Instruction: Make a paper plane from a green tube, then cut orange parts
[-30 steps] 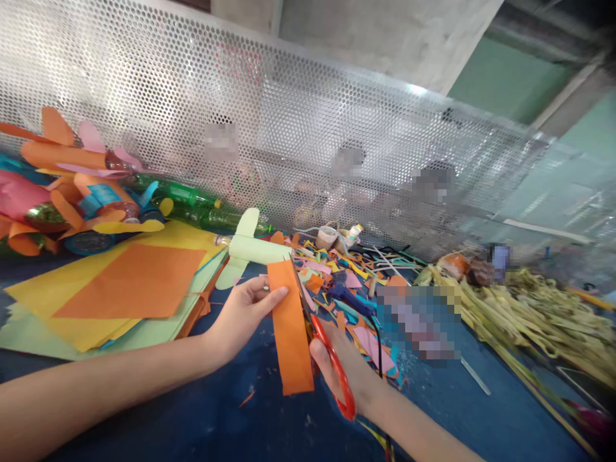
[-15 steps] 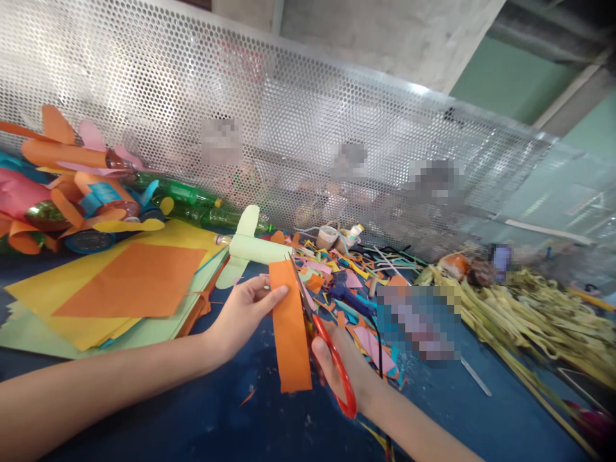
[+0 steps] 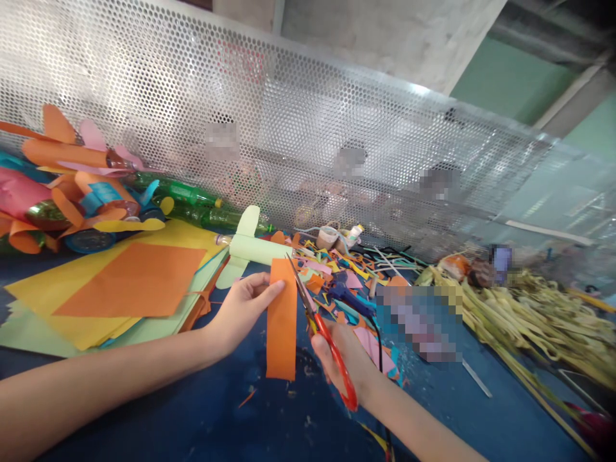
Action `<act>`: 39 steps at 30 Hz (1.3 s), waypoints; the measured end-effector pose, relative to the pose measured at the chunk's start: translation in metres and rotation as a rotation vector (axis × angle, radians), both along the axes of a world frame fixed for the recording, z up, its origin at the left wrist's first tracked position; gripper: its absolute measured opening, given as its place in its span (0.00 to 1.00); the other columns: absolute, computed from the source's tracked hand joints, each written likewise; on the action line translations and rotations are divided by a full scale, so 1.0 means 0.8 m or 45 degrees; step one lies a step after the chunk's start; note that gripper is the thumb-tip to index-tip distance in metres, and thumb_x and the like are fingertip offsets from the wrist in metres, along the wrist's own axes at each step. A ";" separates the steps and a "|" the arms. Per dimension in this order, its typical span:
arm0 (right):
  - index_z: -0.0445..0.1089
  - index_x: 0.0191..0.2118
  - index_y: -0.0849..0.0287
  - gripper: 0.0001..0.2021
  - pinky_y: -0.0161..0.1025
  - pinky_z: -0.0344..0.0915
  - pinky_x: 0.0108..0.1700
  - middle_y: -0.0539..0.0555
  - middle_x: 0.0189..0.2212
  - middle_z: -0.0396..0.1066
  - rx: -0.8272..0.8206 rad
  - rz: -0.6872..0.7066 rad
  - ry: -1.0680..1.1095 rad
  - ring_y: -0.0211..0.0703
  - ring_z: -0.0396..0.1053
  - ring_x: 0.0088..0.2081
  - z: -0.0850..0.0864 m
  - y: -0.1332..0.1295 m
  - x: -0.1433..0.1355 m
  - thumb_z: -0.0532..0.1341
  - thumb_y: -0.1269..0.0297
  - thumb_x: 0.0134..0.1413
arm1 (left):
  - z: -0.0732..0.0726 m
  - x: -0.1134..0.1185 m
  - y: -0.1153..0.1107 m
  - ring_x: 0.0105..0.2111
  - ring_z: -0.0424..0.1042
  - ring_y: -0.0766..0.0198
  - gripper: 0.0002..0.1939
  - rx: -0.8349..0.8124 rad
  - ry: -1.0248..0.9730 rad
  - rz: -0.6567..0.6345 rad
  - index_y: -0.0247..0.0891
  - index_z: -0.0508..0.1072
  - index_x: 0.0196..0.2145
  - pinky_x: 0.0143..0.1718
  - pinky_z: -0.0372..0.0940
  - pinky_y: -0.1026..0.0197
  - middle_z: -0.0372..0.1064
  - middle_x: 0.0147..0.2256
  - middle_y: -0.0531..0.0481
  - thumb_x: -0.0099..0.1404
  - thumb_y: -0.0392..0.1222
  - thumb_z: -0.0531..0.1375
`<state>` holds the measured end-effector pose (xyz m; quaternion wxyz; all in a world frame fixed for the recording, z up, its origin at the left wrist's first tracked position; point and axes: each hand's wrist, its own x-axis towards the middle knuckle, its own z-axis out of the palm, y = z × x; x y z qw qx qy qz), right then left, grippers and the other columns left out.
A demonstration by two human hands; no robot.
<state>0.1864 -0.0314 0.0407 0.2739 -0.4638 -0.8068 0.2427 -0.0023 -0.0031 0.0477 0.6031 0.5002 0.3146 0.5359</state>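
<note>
Before small cups, contents unclear, the left hand pinches orange paper, the right hand grips scissors.

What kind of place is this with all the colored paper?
Probably a craft workshop: the right hand holds scissors by an orange strip, paper scraps lie scattered, and paper-covered bottles are piled at the left.

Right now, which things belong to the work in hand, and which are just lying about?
In use:
orange paper strip, in the left hand
red-handled scissors, in the right hand

Seemingly just lying about:
paper sheets
paper scraps
dark blue tool
green bottles
yellowish strips
</note>
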 end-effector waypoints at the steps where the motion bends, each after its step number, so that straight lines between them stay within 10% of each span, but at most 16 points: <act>1: 0.54 0.22 0.57 0.25 0.34 0.48 0.21 0.47 0.16 0.53 -0.017 0.001 -0.015 0.35 0.52 0.19 -0.001 0.000 0.001 0.43 0.39 0.54 | 0.000 0.000 0.000 0.31 0.71 0.66 0.09 0.013 0.007 0.002 0.36 0.71 0.32 0.35 0.65 0.65 0.74 0.31 0.51 0.60 0.45 0.58; 21: 0.44 0.21 0.57 0.21 0.34 0.41 0.21 0.45 0.17 0.43 0.039 -0.010 -0.159 0.32 0.44 0.19 -0.008 0.009 0.006 0.45 0.47 0.56 | -0.002 -0.015 0.024 0.31 0.71 0.61 0.12 0.022 0.228 0.138 0.37 0.70 0.35 0.33 0.64 0.61 0.73 0.32 0.48 0.58 0.48 0.58; 27: 0.48 0.20 0.57 0.22 0.33 0.43 0.19 0.46 0.16 0.47 0.049 -0.108 -0.158 0.33 0.45 0.18 -0.007 0.014 0.011 0.46 0.46 0.56 | 0.002 -0.018 0.024 0.36 0.65 0.60 0.11 0.583 0.732 0.707 0.39 0.69 0.36 0.40 0.59 0.59 0.67 0.32 0.49 0.54 0.43 0.61; 30: 0.50 0.20 0.56 0.22 0.33 0.46 0.18 0.46 0.15 0.49 0.012 -0.066 -0.042 0.34 0.48 0.17 -0.005 0.012 0.009 0.46 0.45 0.56 | 0.006 -0.007 -0.001 0.29 0.65 0.62 0.11 0.689 0.888 0.365 0.39 0.70 0.24 0.34 0.59 0.61 0.66 0.25 0.50 0.60 0.45 0.55; 34: 0.54 0.21 0.56 0.23 0.33 0.51 0.17 0.46 0.13 0.52 -0.125 0.058 0.162 0.34 0.53 0.15 -0.002 -0.002 0.000 0.44 0.43 0.56 | -0.001 0.010 -0.036 0.21 0.65 0.65 0.17 0.213 0.724 -0.402 0.37 0.69 0.29 0.24 0.61 0.63 0.65 0.22 0.52 0.64 0.50 0.48; 39: 0.54 0.22 0.56 0.28 0.32 0.48 0.14 0.44 0.10 0.48 -0.203 0.093 0.417 0.32 0.51 0.12 0.003 -0.023 -0.012 0.38 0.36 0.52 | -0.015 0.012 -0.038 0.31 0.66 0.64 0.16 0.037 0.335 -0.250 0.40 0.59 0.45 0.35 0.64 0.60 0.63 0.34 0.50 0.62 0.51 0.52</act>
